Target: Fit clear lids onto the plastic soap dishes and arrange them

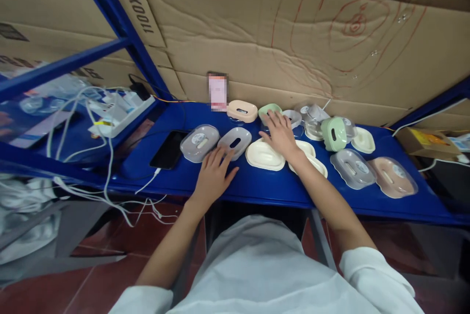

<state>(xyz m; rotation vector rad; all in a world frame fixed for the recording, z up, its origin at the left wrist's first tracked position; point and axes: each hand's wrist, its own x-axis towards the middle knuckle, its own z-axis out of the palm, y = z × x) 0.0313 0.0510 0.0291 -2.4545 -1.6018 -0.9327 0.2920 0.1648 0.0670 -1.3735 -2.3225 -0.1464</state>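
Note:
My left hand (214, 175) rests fingers apart at the near edge of a grey oval piece with a dark slot (242, 139). Just left of it lies a grey dish with a clear cover and round sticker (205, 147). My right hand (279, 133) reaches over a cream oval tray (265, 158), its fingertips at a green oval piece (267, 110); its fingers are spread. More cream pieces (316, 166) lie partly under my right forearm. A peach slotted piece (243, 110) sits behind, on a clear cover.
To the right are a green slotted piece (334, 134), clear-covered grey (353, 169) and peach (393, 177) dishes, and a small cream tray (363, 140). A black phone (168, 149) lies left, near white cables (110, 167). Cardboard (227, 20) walls the back of the blue table (257, 191).

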